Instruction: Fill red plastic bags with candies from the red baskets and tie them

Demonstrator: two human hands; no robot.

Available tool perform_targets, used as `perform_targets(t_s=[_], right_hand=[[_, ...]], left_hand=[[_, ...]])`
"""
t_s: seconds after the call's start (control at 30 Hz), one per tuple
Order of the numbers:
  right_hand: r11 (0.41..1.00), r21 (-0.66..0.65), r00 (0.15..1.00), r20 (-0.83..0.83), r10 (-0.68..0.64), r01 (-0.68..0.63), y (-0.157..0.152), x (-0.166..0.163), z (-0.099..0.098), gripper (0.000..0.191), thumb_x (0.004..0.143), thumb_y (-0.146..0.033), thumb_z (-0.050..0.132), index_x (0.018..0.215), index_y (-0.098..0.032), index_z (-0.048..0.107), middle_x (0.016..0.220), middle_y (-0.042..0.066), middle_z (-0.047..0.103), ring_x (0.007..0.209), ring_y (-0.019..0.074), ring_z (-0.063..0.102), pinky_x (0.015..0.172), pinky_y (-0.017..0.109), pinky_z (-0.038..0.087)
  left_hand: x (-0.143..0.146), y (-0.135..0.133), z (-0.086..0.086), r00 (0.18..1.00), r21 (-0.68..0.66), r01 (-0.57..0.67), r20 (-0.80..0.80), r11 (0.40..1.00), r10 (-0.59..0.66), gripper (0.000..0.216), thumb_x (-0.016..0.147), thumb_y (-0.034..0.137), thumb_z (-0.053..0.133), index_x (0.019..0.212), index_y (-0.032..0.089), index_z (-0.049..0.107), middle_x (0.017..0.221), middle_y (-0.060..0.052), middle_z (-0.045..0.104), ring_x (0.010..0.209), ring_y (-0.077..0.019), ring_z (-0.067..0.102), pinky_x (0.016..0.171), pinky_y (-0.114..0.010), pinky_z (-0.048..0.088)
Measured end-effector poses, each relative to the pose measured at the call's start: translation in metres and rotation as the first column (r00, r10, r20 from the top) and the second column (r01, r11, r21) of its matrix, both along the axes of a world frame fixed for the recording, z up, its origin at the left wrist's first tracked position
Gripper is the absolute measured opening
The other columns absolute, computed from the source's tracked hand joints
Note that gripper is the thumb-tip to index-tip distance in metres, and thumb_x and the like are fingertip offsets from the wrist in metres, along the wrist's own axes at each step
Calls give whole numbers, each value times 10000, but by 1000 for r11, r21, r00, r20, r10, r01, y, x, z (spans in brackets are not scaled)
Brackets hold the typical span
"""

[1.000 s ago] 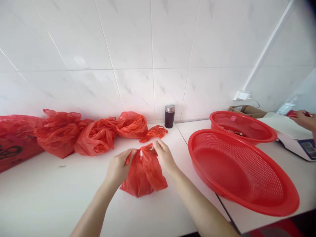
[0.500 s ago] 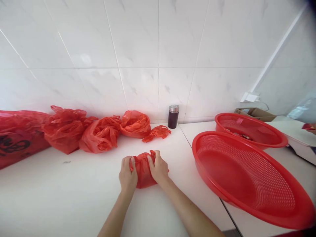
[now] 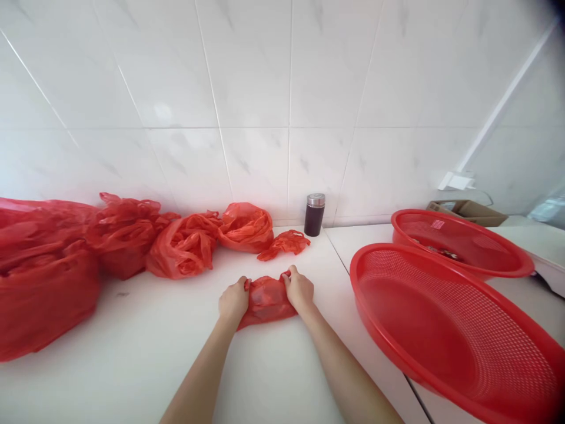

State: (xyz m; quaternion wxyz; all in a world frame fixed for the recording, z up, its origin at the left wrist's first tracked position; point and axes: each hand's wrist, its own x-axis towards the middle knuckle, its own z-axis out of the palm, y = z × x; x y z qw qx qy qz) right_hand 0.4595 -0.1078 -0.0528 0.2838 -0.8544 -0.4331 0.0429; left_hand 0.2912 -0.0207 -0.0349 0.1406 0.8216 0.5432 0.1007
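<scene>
A small red plastic bag (image 3: 267, 299) lies bunched on the white counter (image 3: 132, 365), stretched between both hands. My left hand (image 3: 233, 301) is closed on its left end. My right hand (image 3: 299, 290) grips its right end, fingers curled around the plastic. The bag looks full and rounded in the middle; what is inside is hidden.
Several red plastic bags (image 3: 185, 246) line the tiled wall, with a big one (image 3: 44, 277) at far left. A dark jar with a metal lid (image 3: 314, 214) stands at the back. Two red perforated baskets (image 3: 441, 330) (image 3: 463, 242) sit at right, a cardboard box (image 3: 468, 209) behind them.
The bag was held up and open a second ago; now it is pressed down on the counter and pulled sideways between my hands. Another person's hand at right has left the view.
</scene>
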Motion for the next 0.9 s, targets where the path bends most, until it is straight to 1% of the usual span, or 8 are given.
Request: perform_targets(t_s=[0.2, 0.33, 0.47, 0.57, 0.63, 0.73, 0.83, 0.9], right_hand=[[999, -1, 999, 23, -49, 49, 6, -1, -3, 120, 955, -306, 430, 983, -216, 504, 798, 44, 713, 730, 202, 671, 576, 260, 312], [989, 58, 991, -16, -132, 133, 6, 0, -2, 192, 1002, -306, 303, 998, -202, 464, 775, 46, 703, 697, 195, 669, 556, 260, 303], [968, 143, 977, -86, -198, 208, 5, 4, 0, 240, 1012, -287, 211, 971, -206, 434, 783, 47, 699, 701, 200, 668, 545, 266, 310], [948, 209, 967, -141, -213, 239, 4, 6, -2, 259, 1004, -291, 178, 949, -214, 419, 775, 47, 690, 696, 214, 661, 544, 275, 320], [936, 255, 964, -175, -201, 242, 4, 6, -4, 256, 998, -307, 179, 929, -222, 412, 781, 44, 682, 687, 217, 653, 545, 276, 328], [917, 331, 963, -223, -153, 222, 3, 6, -7, 249, 989, -340, 190, 905, -235, 399, 775, 30, 667, 676, 211, 641, 552, 272, 346], [890, 414, 958, -275, -78, 191, 1, 7, -8, 254, 987, -382, 196, 884, -246, 384, 724, 0, 638, 643, 194, 620, 566, 265, 367], [866, 472, 952, -305, -16, 166, -1, 7, -7, 259, 986, -406, 207, 869, -250, 377, 675, -26, 605, 599, 175, 596, 572, 257, 380]], left_hand=[[4, 10, -5, 1000, 13, -11, -27, 1000, 11, 419, 921, 450, 234, 954, 251, 601, 870, -146, 702, 774, -320, 645, 653, -381, 404], [-1, 6, -6, 998, -4, -56, 20, 998, 56, 422, 923, 462, 211, 948, 256, 578, 835, -135, 698, 749, -321, 641, 624, -368, 399], [-17, -7, -4, 985, -22, -105, 134, 994, 107, 381, 938, 455, 196, 955, 270, 529, 793, -77, 682, 694, -257, 620, 601, -314, 402], [-35, -24, -2, 968, -44, -99, 228, 994, 106, 363, 948, 465, 200, 840, 271, 487, 696, -7, 631, 626, -187, 576, 608, -265, 416], [-46, -36, -2, 939, -103, -96, 322, 990, 125, 394, 939, 509, 233, 726, 258, 450, 594, 23, 555, 559, -162, 524, 583, -247, 412], [-59, -48, -4, 835, -298, -41, 514, 954, 196, 447, 880, 603, 345, 638, 237, 431, 536, 39, 469, 503, -145, 462, 528, -247, 400], [-67, -48, -1, 752, -491, 79, 601, 868, 271, 445, 818, 640, 432, 673, 225, 500, 605, 27, 508, 543, -151, 510, 551, -271, 451], [-69, -44, 8, 766, -493, 60, 581, 868, 276, 395, 797, 604, 489, 798, 219, 577, 735, -12, 588, 650, -188, 588, 632, -319, 499]])
